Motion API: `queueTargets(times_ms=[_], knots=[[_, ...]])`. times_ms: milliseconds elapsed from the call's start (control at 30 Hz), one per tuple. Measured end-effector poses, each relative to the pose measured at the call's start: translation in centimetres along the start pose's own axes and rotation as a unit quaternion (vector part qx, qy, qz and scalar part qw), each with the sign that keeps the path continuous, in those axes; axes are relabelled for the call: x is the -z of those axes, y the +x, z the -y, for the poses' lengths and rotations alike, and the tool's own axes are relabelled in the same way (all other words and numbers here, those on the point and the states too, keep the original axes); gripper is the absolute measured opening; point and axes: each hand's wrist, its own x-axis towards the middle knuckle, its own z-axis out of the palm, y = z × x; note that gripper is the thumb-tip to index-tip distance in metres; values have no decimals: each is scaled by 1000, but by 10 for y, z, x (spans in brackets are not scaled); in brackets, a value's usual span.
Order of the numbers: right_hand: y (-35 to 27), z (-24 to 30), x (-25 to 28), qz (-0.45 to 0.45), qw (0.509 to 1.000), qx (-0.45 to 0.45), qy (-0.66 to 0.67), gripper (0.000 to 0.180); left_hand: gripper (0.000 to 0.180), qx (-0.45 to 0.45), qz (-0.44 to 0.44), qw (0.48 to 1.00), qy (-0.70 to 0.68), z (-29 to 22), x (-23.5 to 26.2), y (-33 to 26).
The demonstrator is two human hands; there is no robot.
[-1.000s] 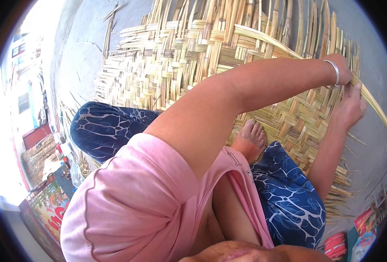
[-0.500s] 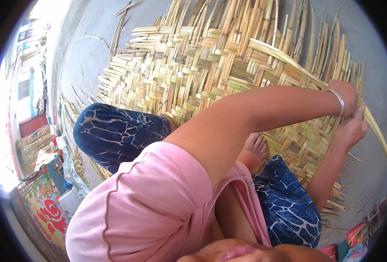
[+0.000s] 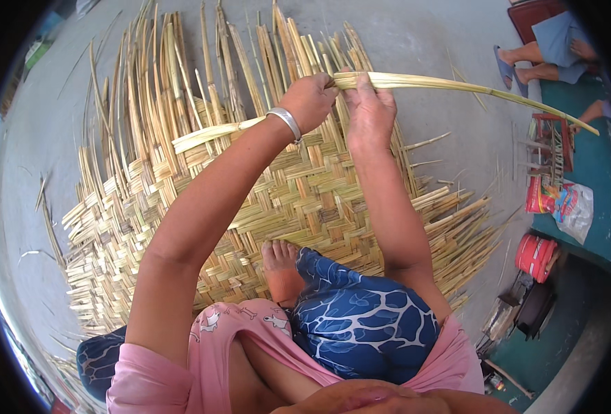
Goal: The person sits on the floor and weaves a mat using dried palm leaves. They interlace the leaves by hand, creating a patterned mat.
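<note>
A woven mat [image 3: 305, 186] of split reed strips lies on the floor in front of me, with long loose ends sticking out at its far edge. Above it, my left hand [image 3: 309, 103], a silver bangle at its wrist, is closed around a long pale reed strip [image 3: 450, 83]. Close beside it, my right hand [image 3: 370, 117] pinches the same strip between thumb and fingers. The strip's free end reaches far out to the right; its other end shows left of my left wrist, over the weave. My bare foot [image 3: 280, 265] rests on the near part of the mat.
At the upper right another person's legs [image 3: 536, 58] and sandals [image 3: 509, 65] show. A small reddish rack [image 3: 552, 141], a clear plastic bag [image 3: 576, 214] and a red tub [image 3: 534, 257] stand along the right. Loose reed pieces [image 3: 48, 217] lie on the grey floor at left.
My view has turned rightward, and the mat sits further left in it. Both hands still grip the reed strip, now farther apart, and its free end points right instead of down toward me.
</note>
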Motion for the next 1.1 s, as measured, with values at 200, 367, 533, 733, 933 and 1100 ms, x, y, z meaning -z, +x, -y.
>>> queueTargets(times_ms=[200, 367, 533, 733, 933, 1100], knots=[[-4, -3, 2, -1, 1000, -3, -27, 18, 29, -26, -50, 985, 165, -6, -7, -13], [-9, -5, 5, -25, 1000, 1, -4, 11, 30, -6, -66, 973, 222, -10, -19, -10], [-14, -11, -17, -3, 1000, 16, -3, 8, 29, -25, -132, 984, 117, 21, -9, 14], [-5, 3, -20, -16, 999, 25, 14, 10, 25, -13, -21, 993, -116, 24, 13, 9], [2, -7, -7, -42, 998, -25, 25, 9, 25, -98, -42, 991, 75, 7, 5, -11], [-1, -7, -8, -35, 999, -6, 30, 10, 21, -79, -103, 983, 133, 10, 0, 3]])
